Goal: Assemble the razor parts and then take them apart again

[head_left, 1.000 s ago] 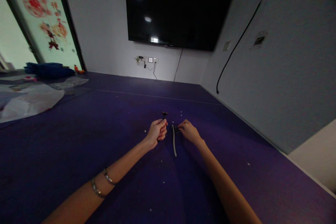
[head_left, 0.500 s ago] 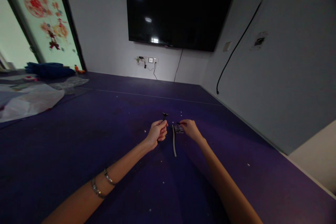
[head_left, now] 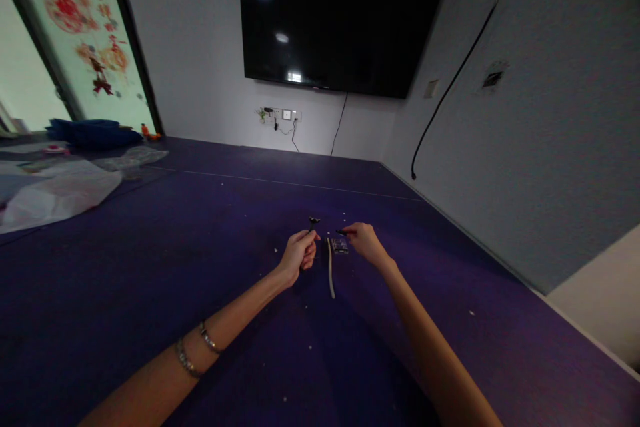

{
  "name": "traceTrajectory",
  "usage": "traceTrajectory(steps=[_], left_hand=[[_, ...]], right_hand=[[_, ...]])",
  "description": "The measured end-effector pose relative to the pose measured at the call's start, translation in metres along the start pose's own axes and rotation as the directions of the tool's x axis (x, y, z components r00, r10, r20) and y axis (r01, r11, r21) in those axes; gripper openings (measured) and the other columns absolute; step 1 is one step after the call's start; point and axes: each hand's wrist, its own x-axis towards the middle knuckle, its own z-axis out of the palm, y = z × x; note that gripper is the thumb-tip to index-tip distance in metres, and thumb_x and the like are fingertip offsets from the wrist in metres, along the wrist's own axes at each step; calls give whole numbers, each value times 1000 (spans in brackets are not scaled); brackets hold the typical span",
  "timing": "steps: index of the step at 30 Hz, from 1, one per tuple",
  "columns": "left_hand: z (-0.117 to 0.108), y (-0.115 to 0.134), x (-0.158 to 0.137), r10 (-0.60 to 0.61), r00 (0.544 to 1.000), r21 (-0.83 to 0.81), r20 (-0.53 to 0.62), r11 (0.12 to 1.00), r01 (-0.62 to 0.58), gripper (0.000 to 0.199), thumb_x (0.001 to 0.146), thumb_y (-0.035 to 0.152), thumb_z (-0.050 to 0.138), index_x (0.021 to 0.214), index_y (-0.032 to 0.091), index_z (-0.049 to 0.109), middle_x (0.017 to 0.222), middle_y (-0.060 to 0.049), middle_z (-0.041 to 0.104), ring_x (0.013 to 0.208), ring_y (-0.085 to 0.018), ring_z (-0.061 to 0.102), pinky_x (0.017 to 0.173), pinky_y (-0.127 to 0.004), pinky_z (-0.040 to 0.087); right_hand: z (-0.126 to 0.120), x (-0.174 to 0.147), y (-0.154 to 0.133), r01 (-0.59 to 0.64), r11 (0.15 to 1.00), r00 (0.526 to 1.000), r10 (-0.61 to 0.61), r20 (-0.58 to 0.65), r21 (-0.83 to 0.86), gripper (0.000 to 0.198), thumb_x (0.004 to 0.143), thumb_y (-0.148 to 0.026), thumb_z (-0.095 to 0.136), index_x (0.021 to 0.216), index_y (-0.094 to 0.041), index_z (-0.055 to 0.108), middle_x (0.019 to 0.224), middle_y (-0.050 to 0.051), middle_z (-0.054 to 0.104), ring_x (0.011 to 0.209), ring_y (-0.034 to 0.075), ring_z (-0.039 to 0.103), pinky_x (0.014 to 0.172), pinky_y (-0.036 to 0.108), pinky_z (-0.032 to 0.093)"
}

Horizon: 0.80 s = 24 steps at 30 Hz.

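Note:
My left hand (head_left: 299, 251) is closed around the dark handle of a slim black T-headed tool (head_left: 313, 220), razor-like in shape. Its short crosswise head sticks up above my thumb. To the right, my right hand (head_left: 366, 240) pinches a small black piece (head_left: 341, 232), too small to name, between thumb and fingertips. Just below that piece lies a small clear pack (head_left: 340, 246) with dark contents I cannot make out. A thin, slightly curved pale grey strip (head_left: 331, 270) rests on the purple floor between my hands, its dark end pointing away from me.
The purple floor (head_left: 200, 233) carries scattered white bits. White and clear plastic sheets (head_left: 70, 197) lie at left, with a dark blue cloth heap (head_left: 93, 133) behind them. A black television (head_left: 340, 20) hangs above wall sockets (head_left: 287, 115). A black cable (head_left: 453, 83) dangles at right.
My right hand has lifted slightly up from the clear pack with the small black piece, leaving more of the pack showing. My left hand stays nearly in place.

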Motion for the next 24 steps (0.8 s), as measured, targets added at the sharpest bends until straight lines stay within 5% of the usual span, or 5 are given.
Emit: traceTrajectory(steps=[5,11,24], left_hand=[[-1,-5,2,111,992,93,55,989,-116,17,79,29,48,86,14,52,56,4,49,39,-6,43,38,-18,32],[4,-10,-4,187,972,274,141,936,-219,23,72,29,62,85,14,51,73,-3,63,52,-9,55,55,-23,43],[5,-11,-4,186,971,282,149,933,-222,28,69,34,67,79,15,49,69,-2,65,55,-11,59,56,-24,46]], right_hand=[[-13,0,-16,-5,985,1000,9,-24,174,31,72,-8,48,94,-12,70,86,9,71,77,17,65,73,26,49],[-24,-1,-36,80,928,996,-60,-67,364,28,71,-9,53,94,-15,69,86,7,71,75,15,65,69,26,51],[-38,-9,-63,220,941,976,-212,-59,256,27,74,-8,52,93,-17,69,89,7,70,80,15,65,74,28,50]])
